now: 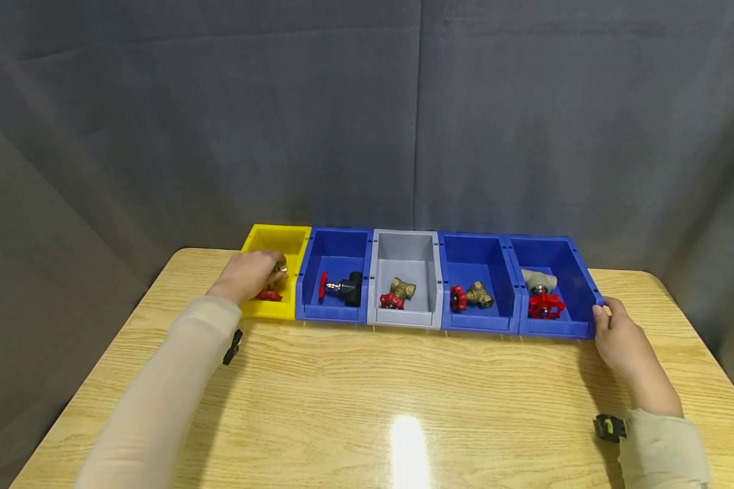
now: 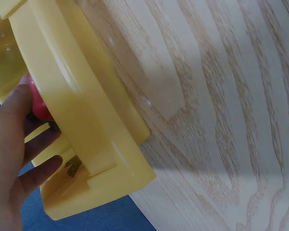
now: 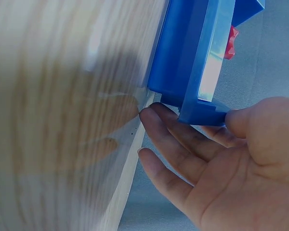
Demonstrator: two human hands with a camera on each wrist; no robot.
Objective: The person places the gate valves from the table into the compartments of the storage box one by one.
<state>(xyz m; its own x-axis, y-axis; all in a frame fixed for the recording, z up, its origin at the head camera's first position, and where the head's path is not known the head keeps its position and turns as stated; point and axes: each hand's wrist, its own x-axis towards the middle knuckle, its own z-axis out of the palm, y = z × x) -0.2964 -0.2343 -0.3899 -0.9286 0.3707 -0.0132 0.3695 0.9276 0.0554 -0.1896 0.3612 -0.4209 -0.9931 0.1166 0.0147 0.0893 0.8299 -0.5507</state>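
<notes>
In the head view my left hand (image 1: 252, 273) reaches into the yellow bin (image 1: 263, 310) at the left end of the row. It grips a brass valve (image 1: 281, 267) whose red handwheel (image 1: 269, 295) shows beneath the fingers. The left wrist view has the thumb against the red handwheel (image 2: 40, 103), with the front wall hiding part of it. My right hand (image 1: 625, 339) pinches the front outer corner of the rightmost blue bin (image 1: 556, 328). Its thumb lies on the rim in the right wrist view, the lower fingers loosely bent beside the table edge.
Between the end bins stand a blue bin (image 1: 330, 312) with a black valve (image 1: 348, 288), a grey bin (image 1: 404, 317) with a brass valve (image 1: 404, 288), and another blue bin (image 1: 480, 322) with a brass valve (image 1: 480, 295). The rightmost holds a grey-white valve (image 1: 539, 280). A dark curtain (image 1: 367, 122) hangs behind the wooden table (image 1: 318, 394).
</notes>
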